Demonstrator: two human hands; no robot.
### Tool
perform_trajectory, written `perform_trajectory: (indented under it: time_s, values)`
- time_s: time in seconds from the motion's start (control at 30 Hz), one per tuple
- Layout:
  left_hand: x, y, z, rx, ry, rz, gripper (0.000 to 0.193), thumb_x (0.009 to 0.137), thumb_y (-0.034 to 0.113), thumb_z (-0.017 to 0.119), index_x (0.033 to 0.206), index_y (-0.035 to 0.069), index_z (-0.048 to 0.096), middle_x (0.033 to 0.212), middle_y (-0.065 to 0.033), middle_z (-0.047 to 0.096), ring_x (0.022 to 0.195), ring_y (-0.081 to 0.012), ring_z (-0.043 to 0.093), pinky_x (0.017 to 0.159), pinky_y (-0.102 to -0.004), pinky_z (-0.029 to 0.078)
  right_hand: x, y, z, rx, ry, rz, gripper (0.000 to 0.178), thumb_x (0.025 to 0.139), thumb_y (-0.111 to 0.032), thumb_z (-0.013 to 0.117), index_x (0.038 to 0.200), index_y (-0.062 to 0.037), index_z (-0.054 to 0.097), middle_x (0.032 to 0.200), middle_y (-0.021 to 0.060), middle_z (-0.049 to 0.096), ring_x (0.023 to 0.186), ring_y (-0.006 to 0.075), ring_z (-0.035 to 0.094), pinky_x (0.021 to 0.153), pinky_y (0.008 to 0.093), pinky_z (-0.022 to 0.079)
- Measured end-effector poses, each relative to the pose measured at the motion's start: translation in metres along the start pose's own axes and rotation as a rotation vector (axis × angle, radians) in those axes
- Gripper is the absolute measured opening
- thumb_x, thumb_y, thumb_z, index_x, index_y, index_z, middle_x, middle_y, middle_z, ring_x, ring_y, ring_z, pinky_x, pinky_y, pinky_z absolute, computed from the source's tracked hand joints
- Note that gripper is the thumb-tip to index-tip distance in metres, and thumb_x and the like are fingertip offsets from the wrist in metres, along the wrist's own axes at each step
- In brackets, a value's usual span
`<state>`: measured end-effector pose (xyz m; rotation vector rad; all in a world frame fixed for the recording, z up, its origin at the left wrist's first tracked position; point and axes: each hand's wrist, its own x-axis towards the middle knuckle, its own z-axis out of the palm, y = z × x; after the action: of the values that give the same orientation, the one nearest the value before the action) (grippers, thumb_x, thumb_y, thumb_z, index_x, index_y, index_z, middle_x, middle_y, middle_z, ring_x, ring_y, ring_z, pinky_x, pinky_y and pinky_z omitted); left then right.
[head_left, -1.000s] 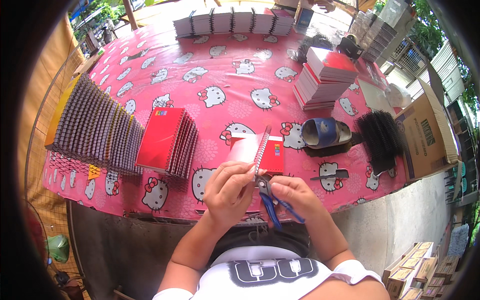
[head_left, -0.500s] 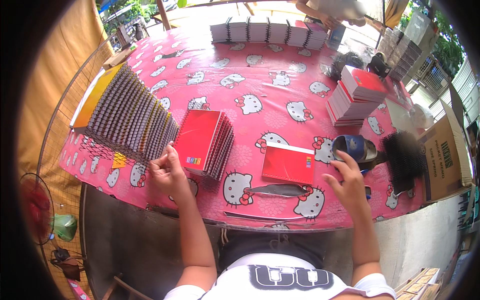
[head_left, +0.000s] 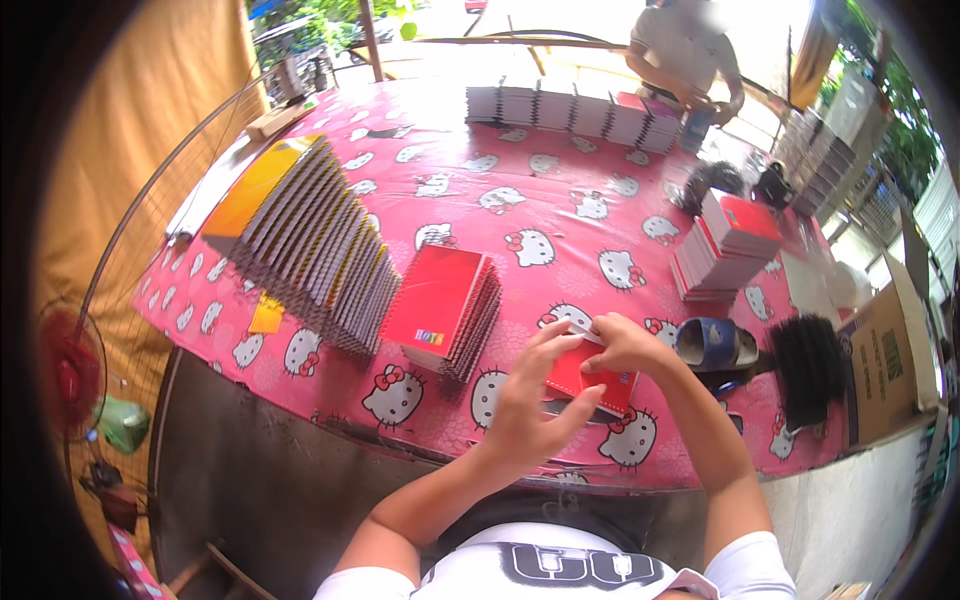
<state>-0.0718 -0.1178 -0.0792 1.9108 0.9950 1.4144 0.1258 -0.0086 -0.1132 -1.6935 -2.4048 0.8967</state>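
A small red notebook (head_left: 612, 393) lies on the table in front of me, partly covered by both hands. My right hand (head_left: 638, 350) reaches over it from the right, fingers curled on its far edge. My left hand (head_left: 540, 405) is at its left side, fingers spread and thumb stretched over the cover; nothing shows in its grasp. To the left stands a short stack of red spiral notebooks (head_left: 440, 305). Beyond that rises a long, slanting stack of spiral notebooks with a yellow cover (head_left: 265, 185).
A stack of red-covered books (head_left: 725, 245) stands on the right. Near it are a blue slipper-like item (head_left: 708, 343), a bundle of black coils (head_left: 806, 370) and a cardboard box (head_left: 890, 350). Along the far edge runs a row of notebooks (head_left: 575, 112), with another person (head_left: 685, 60) behind.
My left hand has moved right, from the notebook stacks to the single red notebook. My right hand has come left onto that notebook. The view has shifted somewhat.
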Motion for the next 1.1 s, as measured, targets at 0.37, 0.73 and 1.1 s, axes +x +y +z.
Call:
perform_trajectory:
  time_s: [0.37,0.73,1.1]
  values:
    - [0.013,-0.023,0.042,-0.226,0.017,-0.132,0.026,0.086,0.0,0.063,0.111,0.002,0.058,0.1,-0.0131,0.065,0.095,-0.0254,0.062,0.086,-0.0319,0.046,-0.108,-0.025,0.048,0.506,0.817,-0.169,0.045,0.071,-0.01,0.08,0.11,-0.0028,0.057,0.117,0.0184,0.058,0.104,0.031,0.058,0.086,0.0413,0.047]
    - [0.041,-0.056,0.047,0.477,-0.322,0.238,0.022,0.085,0.018,0.064,0.104,0.009,0.066,0.093,-0.0063,0.064,0.092,-0.0237,0.059,0.086,-0.0391,0.039,-0.157,0.248,-0.029,-0.488,0.943,0.629,0.023,0.078,-0.024,0.072,0.09,-0.0045,0.068,0.088,0.0157,0.063,0.083,0.0317,0.064,0.074,0.0413,0.05]
    - [0.031,-0.047,0.059,0.569,0.033,0.203,0.016,0.073,0.028,0.078,0.084,0.017,0.075,0.084,0.0041,0.068,0.099,-0.019,0.056,0.096,-0.0468,0.026,-0.166,0.178,-0.028,-0.294,1.186,0.355,0.024,0.073,-0.011,0.076,0.095,-0.0048,0.067,0.088,0.0131,0.06,0.085,0.0311,0.061,0.075,0.0418,0.05]
